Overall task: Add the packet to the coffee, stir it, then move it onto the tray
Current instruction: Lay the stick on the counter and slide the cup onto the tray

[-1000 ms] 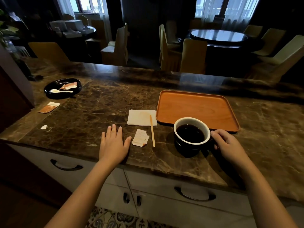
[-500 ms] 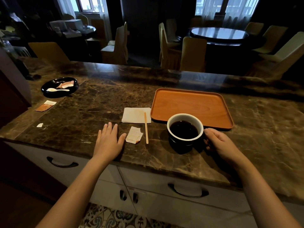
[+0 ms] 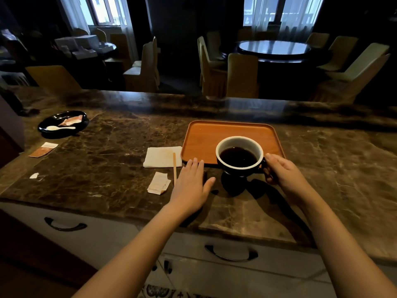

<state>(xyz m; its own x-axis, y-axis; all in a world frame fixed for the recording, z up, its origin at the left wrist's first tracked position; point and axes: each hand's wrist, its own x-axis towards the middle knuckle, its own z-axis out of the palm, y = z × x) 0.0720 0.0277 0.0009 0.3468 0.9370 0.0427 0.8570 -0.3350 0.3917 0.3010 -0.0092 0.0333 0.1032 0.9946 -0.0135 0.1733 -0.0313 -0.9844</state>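
Now my right hand [image 3: 283, 175] was clamped on the handle of the coffee cup [image 3: 239, 154], lifted over the near edge of the tray [image 3: 206, 136] (tray straight ahead). Left hand [image 3: 191, 181] lay flat, fingers spread, beside the torn packet [image 3: 159, 182].

Cup [image 3: 239, 154] now off the counter [image 3: 107, 164], lifted by the right hand [image 3: 283, 175] on its handle and hanging over the tray's [image 3: 225, 132] near edge, shadow below. Left hand [image 3: 191, 183] moved right, from left of the torn packet [image 3: 159, 186] to flat beside the tray's near-left corner.
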